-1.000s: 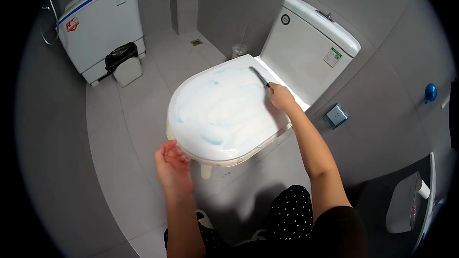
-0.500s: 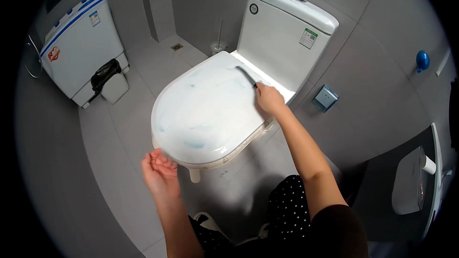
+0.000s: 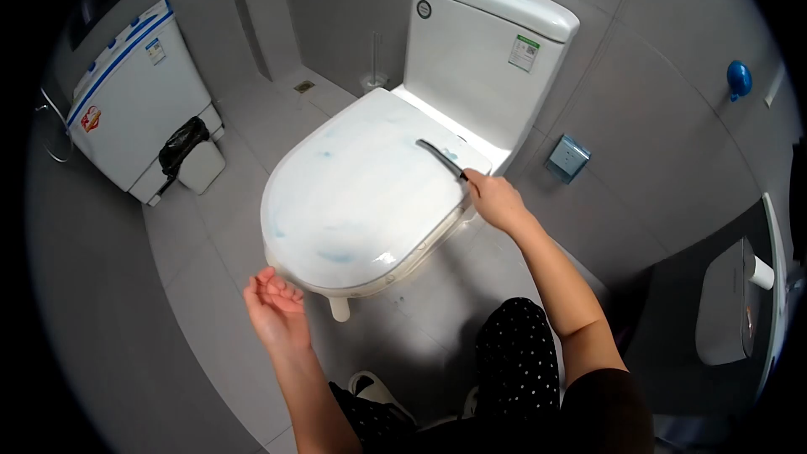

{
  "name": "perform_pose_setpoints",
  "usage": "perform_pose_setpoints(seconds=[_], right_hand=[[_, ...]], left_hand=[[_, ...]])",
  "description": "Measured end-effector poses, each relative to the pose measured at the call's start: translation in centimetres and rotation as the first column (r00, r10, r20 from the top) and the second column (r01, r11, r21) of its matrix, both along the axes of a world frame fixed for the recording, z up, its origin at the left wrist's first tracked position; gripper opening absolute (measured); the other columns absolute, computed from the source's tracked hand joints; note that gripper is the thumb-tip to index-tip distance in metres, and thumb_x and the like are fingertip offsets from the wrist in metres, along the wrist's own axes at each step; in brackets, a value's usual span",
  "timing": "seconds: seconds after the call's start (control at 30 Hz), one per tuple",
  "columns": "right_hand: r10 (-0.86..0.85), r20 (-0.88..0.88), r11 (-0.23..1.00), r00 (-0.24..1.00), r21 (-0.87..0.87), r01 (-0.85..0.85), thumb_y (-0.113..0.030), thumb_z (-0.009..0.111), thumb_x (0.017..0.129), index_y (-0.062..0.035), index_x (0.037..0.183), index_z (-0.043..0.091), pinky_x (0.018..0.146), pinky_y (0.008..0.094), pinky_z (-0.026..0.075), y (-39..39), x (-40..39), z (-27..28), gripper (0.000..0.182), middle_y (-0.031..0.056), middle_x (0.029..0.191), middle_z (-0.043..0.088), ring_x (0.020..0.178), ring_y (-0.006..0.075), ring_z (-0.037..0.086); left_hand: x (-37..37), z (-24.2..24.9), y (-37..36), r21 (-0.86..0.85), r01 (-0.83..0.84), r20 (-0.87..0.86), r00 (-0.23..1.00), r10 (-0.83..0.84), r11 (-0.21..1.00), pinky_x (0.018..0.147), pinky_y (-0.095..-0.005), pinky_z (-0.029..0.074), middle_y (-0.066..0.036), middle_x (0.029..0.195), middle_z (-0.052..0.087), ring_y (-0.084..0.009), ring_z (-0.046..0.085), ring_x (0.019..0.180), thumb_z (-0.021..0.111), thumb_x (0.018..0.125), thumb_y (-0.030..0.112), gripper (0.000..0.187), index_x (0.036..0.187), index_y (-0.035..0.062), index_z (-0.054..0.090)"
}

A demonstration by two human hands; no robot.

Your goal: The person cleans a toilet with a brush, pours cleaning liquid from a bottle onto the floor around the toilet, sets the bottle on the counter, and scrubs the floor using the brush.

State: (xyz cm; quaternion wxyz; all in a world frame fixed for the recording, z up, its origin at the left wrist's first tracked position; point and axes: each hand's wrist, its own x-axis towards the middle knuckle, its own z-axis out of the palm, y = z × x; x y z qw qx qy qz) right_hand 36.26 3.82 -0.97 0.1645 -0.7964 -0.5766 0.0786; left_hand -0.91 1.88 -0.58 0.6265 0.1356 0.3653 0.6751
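Wrapping our right hand round the dark tool, over the rear of the toilet lid; we'd want light, even strokes across blue smears. Our left hand hangs half-curled, empty, near the lid's front.

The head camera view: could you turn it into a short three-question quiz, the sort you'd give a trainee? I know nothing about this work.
1. Which hand holds the slim dark tool?
2. True or false: both hands hold that tool.
3. Where are the bluish smears?
A) On the waste bin
B) On the toilet lid
C) On the wall

Key:
1. The right hand.
2. False: nothing shows in the left hand, which is near the front of the lid.
3. B.
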Motion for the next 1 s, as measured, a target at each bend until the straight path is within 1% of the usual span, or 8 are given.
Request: perform_pose_setpoints(seconds=[0.07,0.17,0.47,0.6,0.7,0.87,0.93,1.0], right_hand=[[-0.085,-0.025,0.996,0.996,-0.033,0.085,-0.019,0.046,0.091,-0.0116,0.117,0.057,0.072,0.0466,0.049,-1.0,1.0,0.3,0.029,0.0204,0.087,0.065,0.083,0.0392,0.062],[0.048,-0.02,0.999,0.999,0.025,-0.048,-0.018,0.045,0.092,-0.0101,0.117,0.057,0.071,0.0491,0.049,-2.9,-0.5,-0.6,0.029,0.0227,0.086,0.064,0.082,0.0399,0.062],[0.115,0.039,0.993,0.993,0.018,-0.116,-0.019,0.047,0.091,-0.0125,0.118,0.054,0.06,0.0506,0.049,-7.5,-1.9,-1.3,0.029,0.0215,0.074,0.064,0.071,0.0397,0.063],[-0.103,-0.105,0.982,0.989,0.145,0.118,-0.02,0.048,0.091,-0.0132,0.12,0.054,0.064,0.0513,0.049,-7.7,2.2,-1.6,0.031,0.0234,0.075,0.063,0.071,0.0416,0.062],[-0.016,-0.075,0.992,0.997,0.12,0.025,-0.019,0.047,0.091,-0.0127,0.119,0.054,0.062,0.0504,0.048,-9.5,0.5,-3.4,0.03,0.0221,0.075,0.063,0.07,0.0409,0.062],[-0.052,-0.172,0.987,0.984,0.139,0.077,-0.018,0.049,0.09,-0.0124,0.121,0.054,0.063,0.0504,0.048,-10.4,1.2,-4.3,0.032,0.0241,0.072,0.062,0.068,0.042,0.061],[-0.108,-0.207,0.952,0.972,0.259,0.161,-0.017,0.049,0.09,-0.0126,0.121,0.055,0.062,0.0506,0.048,-10.0,2.2,-4.7,0.031,0.0237,0.07,0.062,0.066,0.0427,0.06],[-0.06,-0.164,0.969,0.985,0.227,0.097,-0.018,0.049,0.091,-0.0114,0.121,0.055,0.062,0.0492,0.048,-11.3,0.2,-5.9,0.031,0.0238,0.072,0.062,0.066,0.0422,0.06]], left_hand=[[0.4,0.0,-0.1,0.007,0.037,-0.006,0.999,-0.037,0.999,0.057,-0.0261,0.034,-0.001,0.067,0.047,-0.0113,0.042,0.062,0.039,0.095,0.029,0.027,0.089,0.0059,0.051],[0.6,0.0,-0.3,0.033,0.057,-0.005,0.998,-0.057,0.998,0.058,-0.0259,0.034,-0.002,0.068,0.047,-0.0114,0.042,0.063,0.04,0.095,0.029,0.027,0.089,0.0057,0.051],[1.7,0.1,-0.8,0.027,0.049,-0.045,0.998,-0.048,0.998,0.058,-0.0254,0.035,-0.002,0.068,0.047,-0.0115,0.042,0.062,0.042,0.095,0.029,0.026,0.09,0.0046,0.052],[1.8,0.0,-0.6,0.021,0.052,-0.056,0.997,-0.05,0.998,0.057,-0.0252,0.034,-0.001,0.067,0.047,-0.0117,0.042,0.061,0.043,0.094,0.028,0.026,0.09,0.0046,0.052],[2.0,-0.1,-1.1,-0.007,0.055,-0.069,0.996,-0.056,0.998,0.056,-0.025,0.035,-0.001,0.066,0.047,-0.0116,0.042,0.06,0.043,0.094,0.029,0.026,0.089,0.0045,0.052],[1.5,-0.6,-1.2,0.01,0.058,-0.093,0.994,-0.056,0.998,0.056,-0.0248,0.035,-0.001,0.066,0.048,-0.0107,0.043,0.06,0.045,0.093,0.029,0.026,0.088,0.0055,0.053],[1.5,-0.5,-1.4,0.013,0.067,-0.089,0.994,-0.065,0.998,0.056,-0.0247,0.035,-0.001,0.066,0.048,-0.0106,0.043,0.06,0.044,0.093,0.029,0.025,0.088,0.0058,0.053],[1.6,-0.5,-1.4,0.001,0.086,-0.094,0.992,-0.085,0.996,0.056,-0.0247,0.036,0.0,0.066,0.048,-0.0105,0.043,0.06,0.044,0.094,0.028,0.025,0.088,0.0061,0.053]])
